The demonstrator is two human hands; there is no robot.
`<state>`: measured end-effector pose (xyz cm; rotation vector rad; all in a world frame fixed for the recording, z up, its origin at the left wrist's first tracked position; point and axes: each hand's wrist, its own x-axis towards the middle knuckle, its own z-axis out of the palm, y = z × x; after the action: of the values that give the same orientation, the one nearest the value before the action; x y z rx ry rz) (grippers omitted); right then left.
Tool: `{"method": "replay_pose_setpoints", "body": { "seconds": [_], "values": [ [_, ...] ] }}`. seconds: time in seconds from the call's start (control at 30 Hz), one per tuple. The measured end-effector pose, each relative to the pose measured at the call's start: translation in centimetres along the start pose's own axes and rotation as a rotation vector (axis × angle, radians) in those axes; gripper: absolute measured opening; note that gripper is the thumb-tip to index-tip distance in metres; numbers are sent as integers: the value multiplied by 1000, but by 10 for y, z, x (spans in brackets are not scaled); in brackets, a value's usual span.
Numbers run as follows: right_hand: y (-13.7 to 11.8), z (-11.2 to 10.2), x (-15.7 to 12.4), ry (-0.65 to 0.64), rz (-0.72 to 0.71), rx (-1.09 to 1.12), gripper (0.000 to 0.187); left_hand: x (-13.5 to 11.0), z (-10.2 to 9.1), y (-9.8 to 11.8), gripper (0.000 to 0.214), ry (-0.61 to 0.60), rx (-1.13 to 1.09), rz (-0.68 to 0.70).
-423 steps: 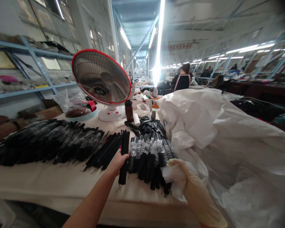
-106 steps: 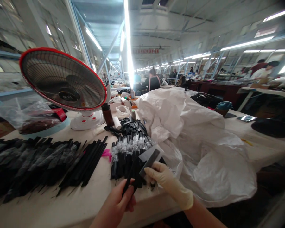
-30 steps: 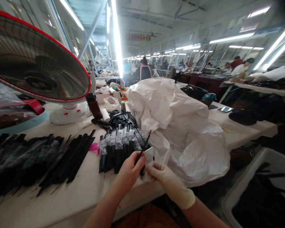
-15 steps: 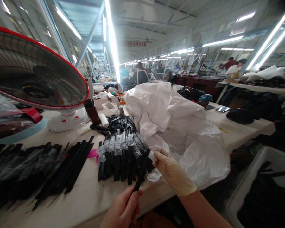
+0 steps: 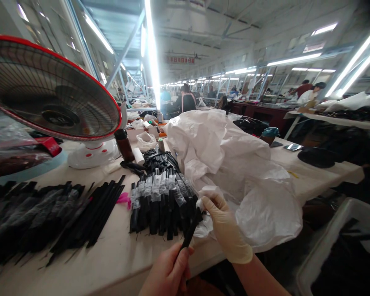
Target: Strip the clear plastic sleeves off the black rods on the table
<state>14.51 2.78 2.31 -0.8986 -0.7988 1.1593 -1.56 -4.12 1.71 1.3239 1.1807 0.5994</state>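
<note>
My left hand (image 5: 169, 273), bare, grips a thin black strip (image 5: 191, 228) near its lower end and tilts it up to the right. The strip's upper end reaches my gloved right hand (image 5: 226, 228), whose fingers pinch a small white scrap (image 5: 202, 203) beside it. Just behind lies a row of black bundles in clear film (image 5: 160, 201) on the white table (image 5: 111, 263). A loose pile of black strips (image 5: 95, 213) lies further left. My right hand's fingertips are against a white woven sack (image 5: 234, 172).
A red-rimmed electric fan (image 5: 52, 90) stands at the left, with a brown bottle (image 5: 123, 146) and a plastic bag (image 5: 145, 142) beyond. A white bin of black pieces (image 5: 336, 250) sits low at the right. Co-workers (image 5: 185, 98) sit at distant tables.
My left hand has moved up and right, carrying the strip's upper end to my gloved fingers. The strip has swung from near upright to leaning right, and the view has shifted slightly.
</note>
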Motion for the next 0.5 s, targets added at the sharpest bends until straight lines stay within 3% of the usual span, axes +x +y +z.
{"method": "replay_pose_setpoints", "body": {
  "seconds": [0.13,0.23,0.4,0.5],
  "values": [
    [-1,-4,-5,-49,-9,-89,21,0,-6,-1,58,-73,-50,-60],
    [1,0,-12,-97,77,-54,24,1,-11,7,57,-116,-116,-117],
    [11,5,-21,-324,242,-39,21,9,-22,10,57,-94,-152,-87],
    [15,7,-21,-228,230,-53,22,8,-28,3,54,-2,-67,-45]
  ]
}}
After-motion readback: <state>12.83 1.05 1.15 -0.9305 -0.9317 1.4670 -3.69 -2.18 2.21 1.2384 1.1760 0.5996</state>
